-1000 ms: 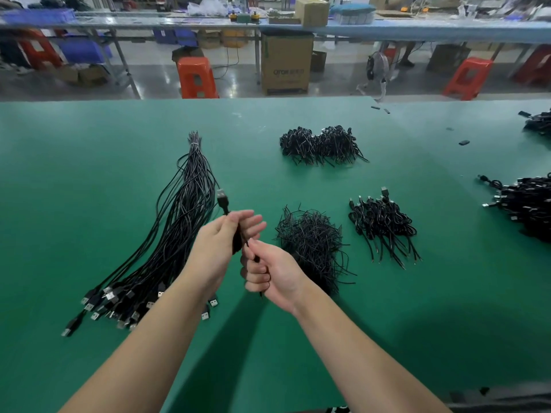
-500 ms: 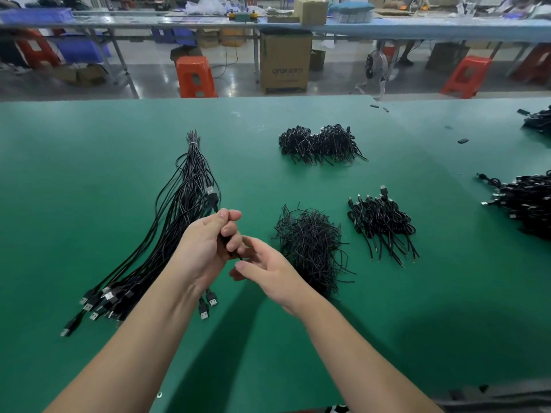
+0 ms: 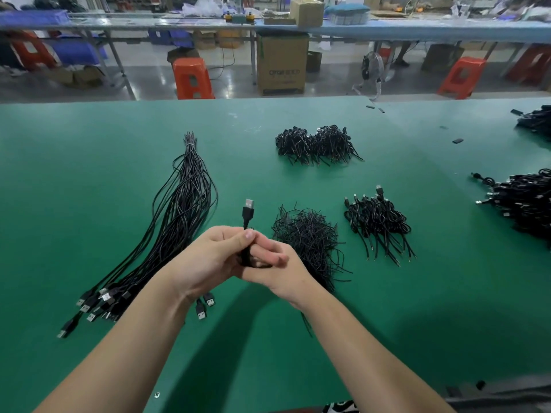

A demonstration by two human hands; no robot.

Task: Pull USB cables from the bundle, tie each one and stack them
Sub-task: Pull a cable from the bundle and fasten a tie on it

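At centre frame, the left hand (image 3: 208,260) and right hand (image 3: 277,272) meet above the green worktop (image 3: 89,180). Both sets of fingers are curled around one folded USB cable (image 3: 247,231), its plug pointing up. The loose bundle (image 3: 179,222) lies at left; a tied stack (image 3: 377,223) lies at right.

The two hands come back together over the green table. The right hand (image 3: 278,268), half open and apart half a second ago, now closes its fingers on the folded USB cable (image 3: 247,231) against the left hand (image 3: 208,257). The cable's plug, tucked low by the left fingers before, now sticks up clear above both hands, its metal end on top.
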